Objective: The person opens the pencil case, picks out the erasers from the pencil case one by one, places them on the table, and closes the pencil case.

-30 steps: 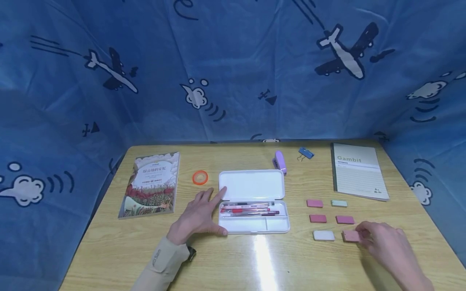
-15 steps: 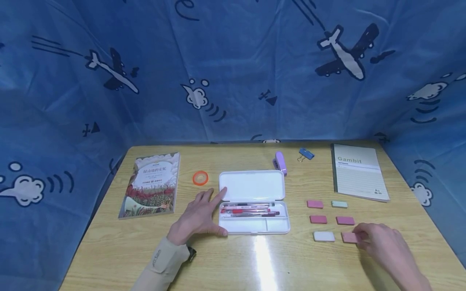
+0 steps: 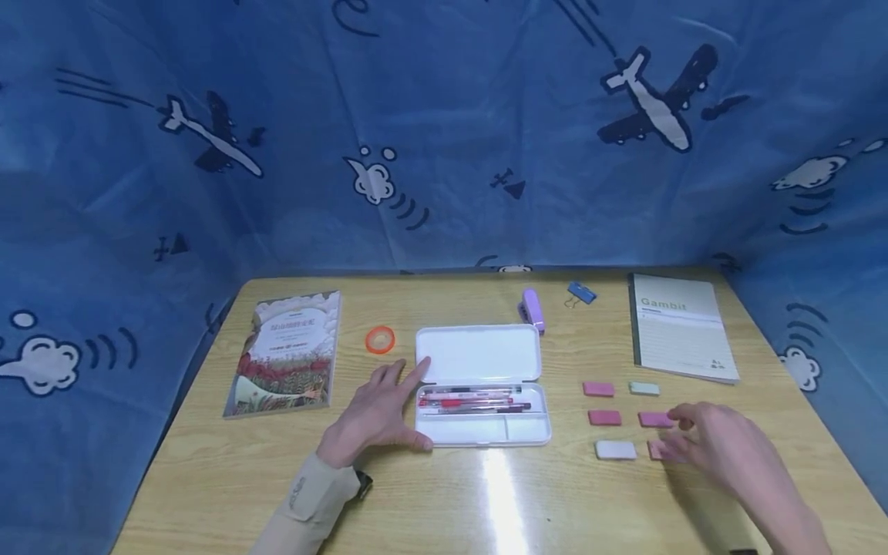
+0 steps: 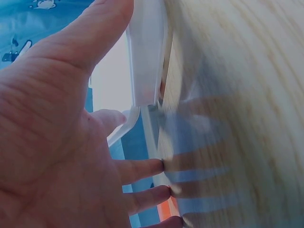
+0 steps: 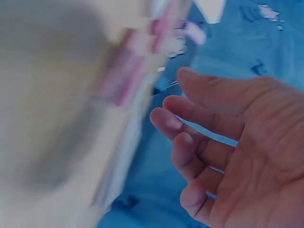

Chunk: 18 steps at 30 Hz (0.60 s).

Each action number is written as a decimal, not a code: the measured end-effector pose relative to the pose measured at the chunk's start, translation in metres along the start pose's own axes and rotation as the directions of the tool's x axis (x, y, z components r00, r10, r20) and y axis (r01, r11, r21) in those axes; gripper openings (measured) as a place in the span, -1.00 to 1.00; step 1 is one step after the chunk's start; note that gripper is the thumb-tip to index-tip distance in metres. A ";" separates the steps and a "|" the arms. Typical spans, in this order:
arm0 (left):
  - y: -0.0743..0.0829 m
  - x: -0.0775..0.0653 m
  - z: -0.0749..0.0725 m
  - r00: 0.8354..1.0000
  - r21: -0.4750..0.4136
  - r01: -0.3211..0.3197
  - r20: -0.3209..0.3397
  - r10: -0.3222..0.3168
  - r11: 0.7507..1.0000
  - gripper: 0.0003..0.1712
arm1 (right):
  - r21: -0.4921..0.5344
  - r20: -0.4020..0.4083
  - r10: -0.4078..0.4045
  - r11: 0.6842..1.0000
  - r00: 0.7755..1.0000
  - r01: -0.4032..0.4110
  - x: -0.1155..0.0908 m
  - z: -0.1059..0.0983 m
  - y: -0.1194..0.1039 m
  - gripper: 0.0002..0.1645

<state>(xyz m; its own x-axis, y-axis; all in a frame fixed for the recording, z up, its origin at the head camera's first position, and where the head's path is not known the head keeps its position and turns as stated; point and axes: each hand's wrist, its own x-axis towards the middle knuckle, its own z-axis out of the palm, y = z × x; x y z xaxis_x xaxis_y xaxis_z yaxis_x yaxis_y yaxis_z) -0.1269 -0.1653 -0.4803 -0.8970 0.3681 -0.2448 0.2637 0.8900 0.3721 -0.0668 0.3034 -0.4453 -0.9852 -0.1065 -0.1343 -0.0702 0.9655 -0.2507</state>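
Observation:
A white pencil case (image 3: 465,428) lies with its lid (image 3: 479,353) folded back, several pens (image 3: 472,401) inside. My left hand (image 3: 375,412) spreads along its left side, index finger at the lid and thumb at the front corner. In the left wrist view, the thumb lies against the white case wall (image 4: 147,52). My right hand (image 3: 728,447) hovers over the light pink eraser (image 3: 661,450) and beside a magenta eraser (image 3: 652,419). Its fingers are loosely bent with nothing between them, as the right wrist view shows; there the pink erasers (image 5: 118,73) are blurred.
Left of the light pink eraser is a white eraser (image 3: 615,450); behind are a dark pink (image 3: 605,418), a pink (image 3: 598,389) and a mint eraser (image 3: 644,389). Farther back sit a purple stapler (image 3: 531,311), binder clip (image 3: 581,292), notebook (image 3: 683,327), tape roll (image 3: 379,340) and book (image 3: 284,354).
My right hand has set the light pink eraser flat on the table in line with the others, let go and risen slightly away. The left hand keeps its place.

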 end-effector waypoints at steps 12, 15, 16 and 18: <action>-0.002 -0.002 0.000 1.000 0.000 0.018 -0.005 -0.018 1.000 0.53 | 0.002 -0.229 -0.382 0.920 0.895 0.393 0.070 -0.002 -0.109 -0.50; -0.001 -0.002 0.000 1.000 0.003 0.021 0.001 -0.021 1.000 0.54 | 0.004 -0.218 -0.410 0.907 0.886 0.421 0.088 0.006 -0.126 -0.37; 0.000 -0.001 -0.001 1.000 0.002 0.021 0.002 -0.021 1.000 0.54 | 0.002 -0.201 -0.413 0.906 0.888 0.422 0.094 0.008 -0.131 -0.33; 0.001 -0.001 -0.001 1.000 0.001 0.026 0.005 -0.026 1.000 0.54 | -0.002 -0.161 -0.411 0.909 0.897 0.416 0.103 0.012 -0.138 -0.24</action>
<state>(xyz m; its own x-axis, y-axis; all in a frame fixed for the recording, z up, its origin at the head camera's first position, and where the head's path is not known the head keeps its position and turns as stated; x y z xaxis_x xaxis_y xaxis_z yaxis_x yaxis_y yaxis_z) -0.1261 -0.1648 -0.4787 -0.9019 0.3457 -0.2588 0.2404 0.8998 0.3642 -0.1565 0.1570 -0.4356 -0.8805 -0.4539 0.1368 -0.4739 0.8342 -0.2820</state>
